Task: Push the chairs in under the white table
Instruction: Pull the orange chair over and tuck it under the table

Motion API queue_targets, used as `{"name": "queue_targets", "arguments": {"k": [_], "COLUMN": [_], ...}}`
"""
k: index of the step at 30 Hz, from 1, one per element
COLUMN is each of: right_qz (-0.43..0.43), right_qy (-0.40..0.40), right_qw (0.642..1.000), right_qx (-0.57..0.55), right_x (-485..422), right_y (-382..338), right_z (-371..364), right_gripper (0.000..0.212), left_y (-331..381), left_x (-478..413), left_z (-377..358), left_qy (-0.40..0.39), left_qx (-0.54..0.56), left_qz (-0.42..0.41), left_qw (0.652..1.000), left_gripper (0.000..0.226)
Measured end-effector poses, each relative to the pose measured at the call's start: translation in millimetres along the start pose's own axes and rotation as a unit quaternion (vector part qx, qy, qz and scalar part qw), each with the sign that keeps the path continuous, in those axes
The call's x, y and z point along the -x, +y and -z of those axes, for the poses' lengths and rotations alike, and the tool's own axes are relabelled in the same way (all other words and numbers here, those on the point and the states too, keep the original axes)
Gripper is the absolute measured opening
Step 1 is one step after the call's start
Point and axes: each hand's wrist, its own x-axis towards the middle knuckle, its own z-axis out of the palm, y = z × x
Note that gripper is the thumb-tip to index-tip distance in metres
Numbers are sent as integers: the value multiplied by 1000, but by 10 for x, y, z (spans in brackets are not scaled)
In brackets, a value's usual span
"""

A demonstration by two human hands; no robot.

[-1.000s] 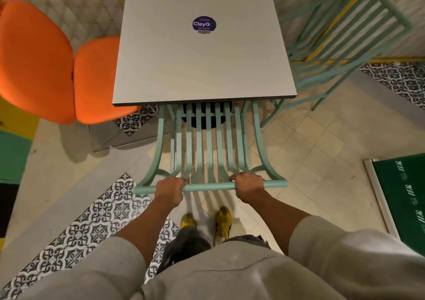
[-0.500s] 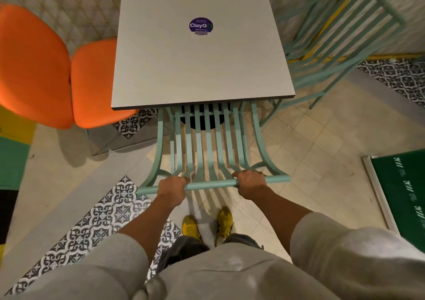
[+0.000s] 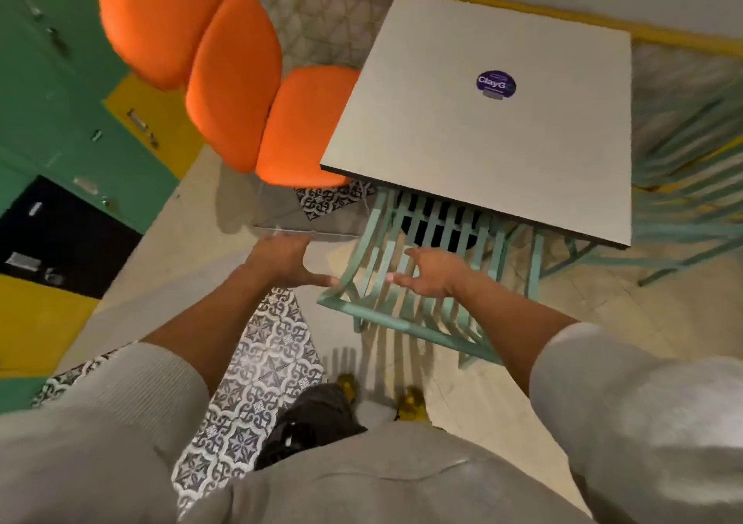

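A: Under the near edge of the tabletop (image 3: 494, 129), the mint slatted chair (image 3: 406, 282) is sitting seat-in, only its backrest sticking out.
B: Hands?
A: Both are coming off the top rail they were gripping half a second ago. Left hand (image 3: 281, 260) is spread wide, holding nothing, drifting left of the chair. Right hand (image 3: 436, 276) is open too, fingers (image 3: 414, 254) loose, hovering over the slats, not gripping.
B: So this chair's done?
A: Looking that way. View is swinging left toward the orange chair (image 3: 309, 125), whose seat is touching or tucking just under the tabletop's left edge; can't tell which. Another mint chair (image 3: 691, 185) is blurring at the right edge, apparently not pushed in.
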Motion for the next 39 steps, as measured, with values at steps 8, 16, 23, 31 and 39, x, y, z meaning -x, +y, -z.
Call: {"name": "queue_targets", "arguments": {"k": [8,16,23,31,39], "right_qz": [103,145,144,83,47], "right_qy": [111,212,267,287,311], "right_qw": [985,955,941,947,941], "right_qx": [86,145,152,120,127], "right_x": [-685,-1323,-1640,-2499,-3567], "right_y": [-1425,-3338,-4688,-5295,-5704], "right_z": [945,1837,2303,2857,3400], "right_gripper": [97,97,106,125,122], "left_y": [-1523,-3372,-4381,-5328,-6081], "left_x": [344,560,367,-509,-1640], "left_z": [583,1519,2181,2540,3311], "left_qy": [75,151,175,185,170], "left_qx": [13,-42,-101,-102,-149], "left_qz": [98,90,29,-33,-136], "left_qw": [992,984,979,977,965], "left_gripper": [134,132,134,135,136]}}
